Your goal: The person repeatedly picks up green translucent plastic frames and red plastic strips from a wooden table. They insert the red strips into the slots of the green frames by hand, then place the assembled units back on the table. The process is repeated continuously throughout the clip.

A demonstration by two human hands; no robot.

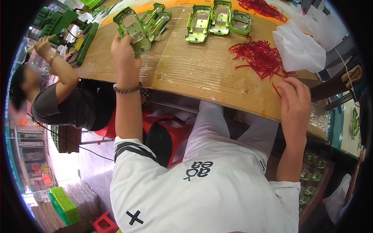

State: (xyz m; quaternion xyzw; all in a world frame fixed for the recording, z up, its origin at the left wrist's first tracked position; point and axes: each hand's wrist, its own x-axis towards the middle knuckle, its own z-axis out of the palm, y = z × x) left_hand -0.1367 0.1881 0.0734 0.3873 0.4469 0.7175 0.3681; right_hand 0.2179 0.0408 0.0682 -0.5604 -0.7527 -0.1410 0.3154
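My left hand (127, 58) is raised at the left of the table, its fingers closed round a bright green toy car body shell (140, 47) with open window gaps. Just beyond it are more green shell parts (162, 24), partly overlapped by the held one. My right hand (296, 99) is low over the table's right side, near the front edge. Between its thumb and fingers is a thin red strip (276, 89). A tangled pile of such red strips (258, 57) lies just beyond that hand. Three green car shells (199, 24) sit side by side at the far middle.
Clear film covers the cardboard tabletop (186, 72). White plastic bags (299, 48) lie at the right, near a second red strip pile (262, 7). A co-worker (64, 97) sits at the left by a green machine (58, 23). A tray of green shells (311, 174) stands lower right.
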